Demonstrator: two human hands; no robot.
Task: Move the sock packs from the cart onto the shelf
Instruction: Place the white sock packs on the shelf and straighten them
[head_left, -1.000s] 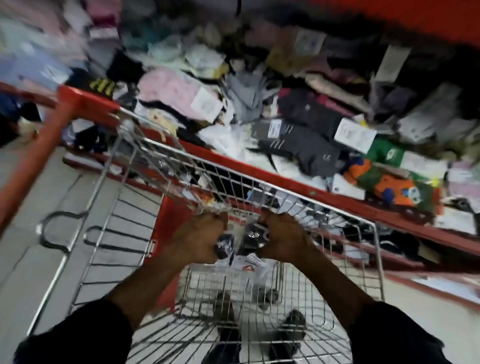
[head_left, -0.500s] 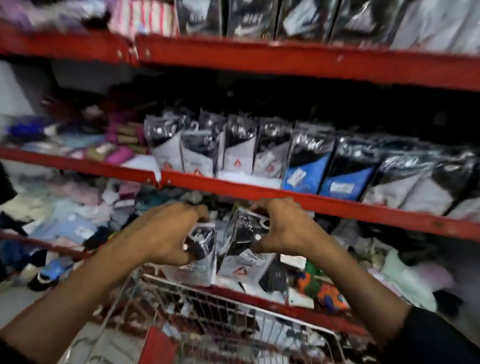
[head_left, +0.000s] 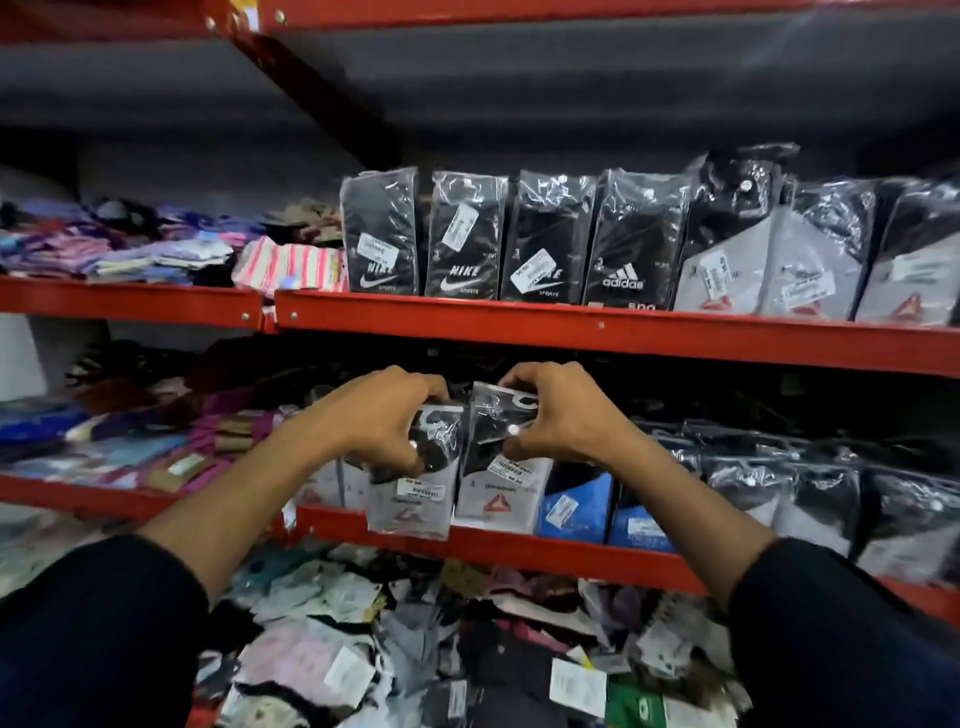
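Note:
My left hand (head_left: 382, 415) grips the top of a black-and-grey sock pack (head_left: 413, 501) in clear plastic. My right hand (head_left: 558, 413) grips the top of a second, like pack (head_left: 501, 493). Both packs hang side by side at the front edge of the middle red shelf (head_left: 519, 551). The left pack's bottom overlaps the shelf lip; the right pack sits just above it. Blue-and-black packs (head_left: 576, 506) stand to their right on the same shelf. The cart is out of view.
The upper shelf (head_left: 571, 330) holds upright black Nike and Adidas packs (head_left: 470, 244) and grey ones. Loose folded socks (head_left: 130, 254) lie at left on both levels. A heap of mixed socks (head_left: 441, 649) fills the bottom bin.
My view has swung up from the cart to the shelves. Both hands have lifted the two packs from the cart up to the middle shelf's front edge.

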